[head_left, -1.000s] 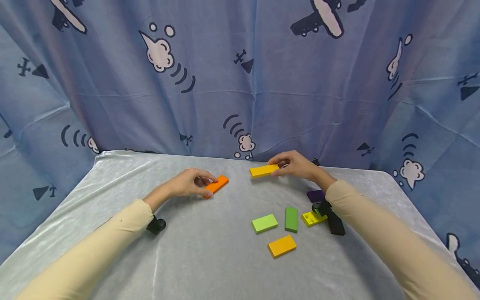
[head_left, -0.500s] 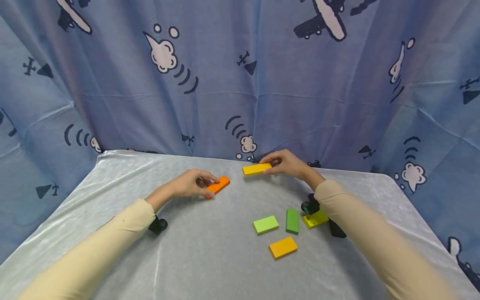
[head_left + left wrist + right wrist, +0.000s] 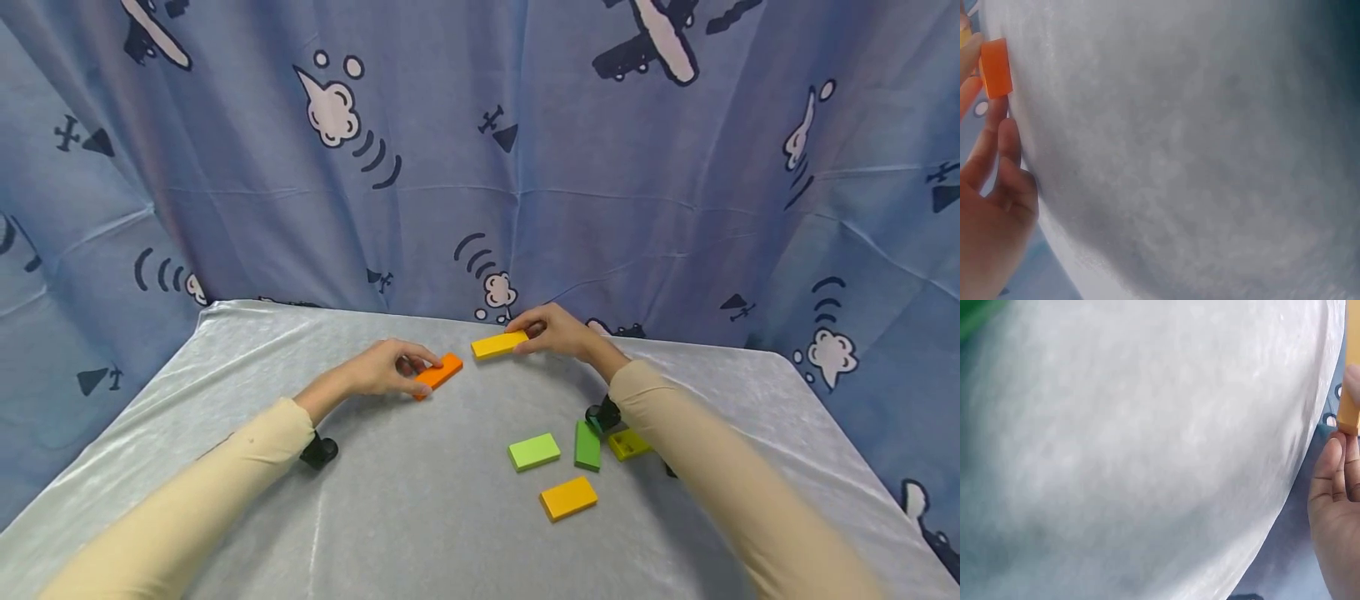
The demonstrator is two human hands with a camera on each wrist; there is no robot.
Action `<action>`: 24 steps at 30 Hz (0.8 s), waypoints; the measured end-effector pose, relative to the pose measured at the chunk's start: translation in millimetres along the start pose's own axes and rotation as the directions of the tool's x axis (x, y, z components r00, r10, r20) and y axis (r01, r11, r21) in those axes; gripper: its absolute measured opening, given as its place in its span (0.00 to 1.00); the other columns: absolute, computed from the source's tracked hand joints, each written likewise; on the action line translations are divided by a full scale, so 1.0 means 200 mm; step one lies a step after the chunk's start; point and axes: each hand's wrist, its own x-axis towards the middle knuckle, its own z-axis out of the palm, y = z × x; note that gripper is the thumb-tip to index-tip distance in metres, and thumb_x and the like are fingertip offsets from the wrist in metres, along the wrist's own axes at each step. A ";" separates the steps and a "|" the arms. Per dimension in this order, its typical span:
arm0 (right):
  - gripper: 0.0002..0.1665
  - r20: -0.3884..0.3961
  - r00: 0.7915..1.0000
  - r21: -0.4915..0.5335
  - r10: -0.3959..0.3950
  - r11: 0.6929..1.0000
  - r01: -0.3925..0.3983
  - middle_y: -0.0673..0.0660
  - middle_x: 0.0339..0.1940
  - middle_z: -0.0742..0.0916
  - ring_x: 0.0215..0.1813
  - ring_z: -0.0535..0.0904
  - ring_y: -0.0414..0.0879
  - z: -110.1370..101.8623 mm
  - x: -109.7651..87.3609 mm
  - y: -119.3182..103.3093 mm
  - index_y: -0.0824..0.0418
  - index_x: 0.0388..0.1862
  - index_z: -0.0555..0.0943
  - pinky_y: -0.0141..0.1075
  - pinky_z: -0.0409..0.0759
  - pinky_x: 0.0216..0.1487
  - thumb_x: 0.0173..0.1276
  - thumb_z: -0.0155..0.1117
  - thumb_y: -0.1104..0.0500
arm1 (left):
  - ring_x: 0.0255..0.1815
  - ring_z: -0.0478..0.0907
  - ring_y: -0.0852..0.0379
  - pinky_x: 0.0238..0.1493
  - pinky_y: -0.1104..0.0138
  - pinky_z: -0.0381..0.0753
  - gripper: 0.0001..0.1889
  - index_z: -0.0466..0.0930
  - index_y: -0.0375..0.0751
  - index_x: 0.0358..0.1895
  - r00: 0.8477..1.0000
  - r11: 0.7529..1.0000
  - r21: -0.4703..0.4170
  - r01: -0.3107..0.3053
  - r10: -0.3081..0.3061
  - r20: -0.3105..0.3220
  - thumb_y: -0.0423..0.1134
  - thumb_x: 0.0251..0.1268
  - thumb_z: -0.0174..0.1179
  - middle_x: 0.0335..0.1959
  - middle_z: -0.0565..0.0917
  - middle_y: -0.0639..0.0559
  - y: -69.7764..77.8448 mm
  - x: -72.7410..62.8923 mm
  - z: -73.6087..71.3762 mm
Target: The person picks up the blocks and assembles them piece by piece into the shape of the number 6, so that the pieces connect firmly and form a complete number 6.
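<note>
My left hand (image 3: pixel 378 369) pinches an orange block (image 3: pixel 444 372) between thumb and fingers, low over the left-centre of the table. The same orange block (image 3: pixel 997 70) shows its end at the upper left of the left wrist view. Across from it, my right hand (image 3: pixel 558 333) grips the right end of a yellow block (image 3: pixel 495 344) near the table's far edge. At the right border of the right wrist view, part of that yellow block (image 3: pixel 1350 412) stands above the curled fingers. A small gap separates the two held blocks.
On the white-covered table (image 3: pixel 390 517) lie a light green block (image 3: pixel 534 452), a green block (image 3: pixel 587 447), an amber block (image 3: pixel 568 498) and a yellow-green block (image 3: pixel 628 444) partly under the right forearm. A dark piece there is mostly hidden. A blue printed curtain (image 3: pixel 420 167) hangs behind.
My right hand has moved left with the yellow block, bringing it closer to the orange one. The left hand stays nearly in place. The right sleeve now covers the purple and black blocks more.
</note>
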 end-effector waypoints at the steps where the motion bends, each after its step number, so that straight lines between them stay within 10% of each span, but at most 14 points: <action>1: 0.22 0.001 1.000 -0.004 0.000 1.000 0.000 0.62 0.52 0.86 0.48 0.79 0.54 0.01 0.00 0.00 0.68 0.55 0.86 0.39 0.78 0.50 0.61 0.77 0.68 | 0.46 0.80 0.52 0.52 0.58 0.78 0.25 0.84 0.44 0.61 1.000 1.000 0.001 0.002 -0.002 0.001 0.42 0.60 0.75 0.50 0.84 0.48 0.00 0.00 0.00; 24: 0.23 -0.012 0.999 0.006 0.044 0.999 -0.043 0.61 0.52 0.87 0.46 0.78 0.52 0.07 0.04 -0.03 0.68 0.55 0.86 0.37 0.78 0.49 0.60 0.78 0.69 | 0.49 0.80 0.51 0.54 0.57 0.77 0.25 0.84 0.45 0.62 1.000 1.000 -0.007 0.012 -0.012 0.010 0.42 0.61 0.75 0.51 0.84 0.48 0.00 0.00 0.00</action>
